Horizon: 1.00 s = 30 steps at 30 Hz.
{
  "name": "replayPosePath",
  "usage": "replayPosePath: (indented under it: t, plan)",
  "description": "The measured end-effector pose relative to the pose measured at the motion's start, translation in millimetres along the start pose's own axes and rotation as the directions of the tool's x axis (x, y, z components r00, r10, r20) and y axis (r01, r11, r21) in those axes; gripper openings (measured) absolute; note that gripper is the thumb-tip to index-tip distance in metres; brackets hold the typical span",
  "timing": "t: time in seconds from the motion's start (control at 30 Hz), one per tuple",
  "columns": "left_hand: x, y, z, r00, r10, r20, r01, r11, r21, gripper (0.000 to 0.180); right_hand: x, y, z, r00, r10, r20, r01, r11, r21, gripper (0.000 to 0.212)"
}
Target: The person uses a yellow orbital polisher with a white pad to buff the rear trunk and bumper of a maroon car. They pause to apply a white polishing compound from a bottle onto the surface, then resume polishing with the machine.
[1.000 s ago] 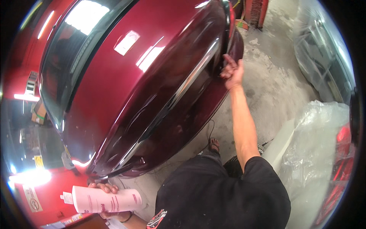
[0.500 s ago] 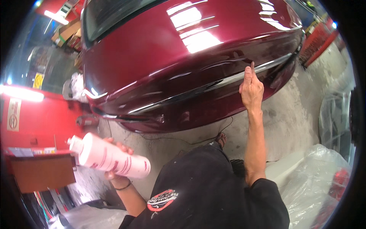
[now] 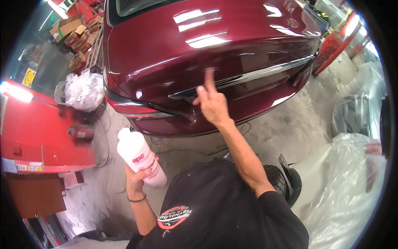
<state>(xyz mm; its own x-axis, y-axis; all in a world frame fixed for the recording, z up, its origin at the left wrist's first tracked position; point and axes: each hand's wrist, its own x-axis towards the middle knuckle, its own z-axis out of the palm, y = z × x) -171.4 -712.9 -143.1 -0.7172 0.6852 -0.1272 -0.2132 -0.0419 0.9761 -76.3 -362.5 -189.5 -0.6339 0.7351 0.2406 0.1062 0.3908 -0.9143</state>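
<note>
You clasp a pale bottle (image 3: 135,148) inside the curled fingers of your left hand (image 3: 136,179), while your right hand (image 3: 215,108) points, fingers loosely spread, its fingertip over a maroon car (image 3: 240,56), chrome strip (image 3: 265,75) just rightward; contact is unclear.

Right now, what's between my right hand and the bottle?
In the head view, between your right hand and the white bottle lie the burgundy rear bumper and a strip of concrete floor with a thin cord.
</note>
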Motion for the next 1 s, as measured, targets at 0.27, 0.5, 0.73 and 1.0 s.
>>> replayPosePath:
  t: [0.27, 0.5, 0.73, 1.0]
  plan:
    - [-56, 3, -72, 0.997, 0.02, -0.075, -0.026, 0.997, -0.074, 0.086, -1, 12, 15, 0.95, 0.007, -0.312, 0.029, 0.993, 0.112, 0.058]
    - [-64, 3, -65, 0.991, 0.028, -0.128, -0.035, 0.998, -0.053, 0.092, -19, -11, 112, 0.994, -0.093, -0.048, 0.083, 0.979, -0.186, 0.064]
    - [-79, 23, -57, 0.983, 0.025, -0.184, -0.024, 1.0, 0.007, 0.098, -25, -33, 119, 0.985, -0.152, -0.086, 0.143, 0.984, -0.108, 0.07]
    - [-44, 30, -72, 0.997, 0.02, -0.071, -0.025, 0.997, -0.071, 0.101, -60, -8, 147, 0.891, 0.033, 0.453, -0.264, 0.848, 0.458, 0.055]
